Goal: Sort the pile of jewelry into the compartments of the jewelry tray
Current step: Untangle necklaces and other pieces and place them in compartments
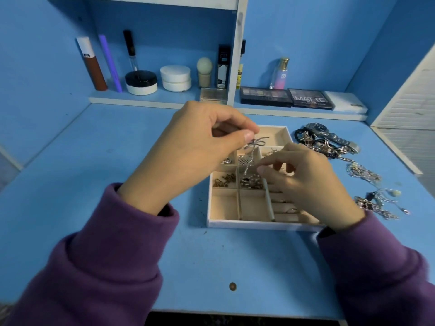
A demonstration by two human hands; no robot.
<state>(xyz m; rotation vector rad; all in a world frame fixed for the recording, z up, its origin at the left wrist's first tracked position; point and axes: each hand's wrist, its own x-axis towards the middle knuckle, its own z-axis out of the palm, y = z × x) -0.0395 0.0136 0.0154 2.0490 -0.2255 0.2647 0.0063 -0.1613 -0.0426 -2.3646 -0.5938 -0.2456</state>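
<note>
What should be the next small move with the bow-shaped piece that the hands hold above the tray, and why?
Probably lower it into an empty compartment. The left hand pinches the bow pendant, its chain dangles over the jewelry tray, and the right hand reaches for the chain's end. The front-left compartments look empty.

Left hand: raised, thumb and forefinger pinched together, other fingers curled.
Right hand: lower, palm down, fingertips pinching toward the left.
</note>
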